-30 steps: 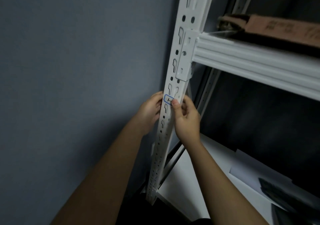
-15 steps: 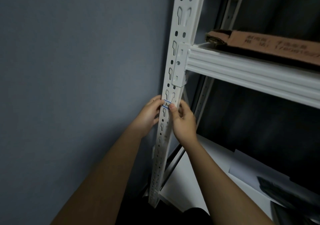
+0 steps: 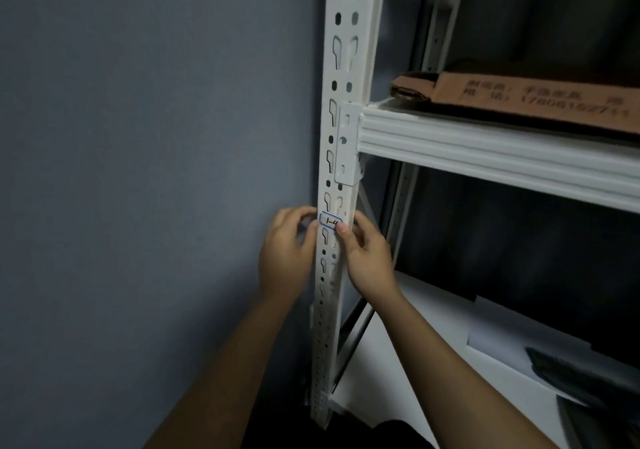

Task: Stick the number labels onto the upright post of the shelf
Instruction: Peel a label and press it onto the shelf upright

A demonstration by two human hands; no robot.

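Blue-edged and marked in black with what reads as "1-4", the number label point(image 3: 330, 221) lies flat on the front face of the white upright post point(image 3: 341, 178), its long axis running across the post, just below the bracket where the shelf beam point(image 3: 491, 150) hooks in. Both hands work at its ends: the left hand point(image 3: 285, 258) curls round the post's left edge with fingertips at the label's left end, and the right hand point(image 3: 369, 260) has its thumb pressed at the label's right end while its curled fingers wrap behind the post's right edge. The hands sit close together, with only the post between them. The post stands nearly vertical, punched with keyhole slots, against a grey-blue wall point(image 3: 138, 137). A brown cardboard box point(image 3: 533, 100) rests on the shelf above, and a lower white shelf board point(image 3: 422, 355) carries a sheet of paper point(image 3: 519, 337) and something dark to the right.
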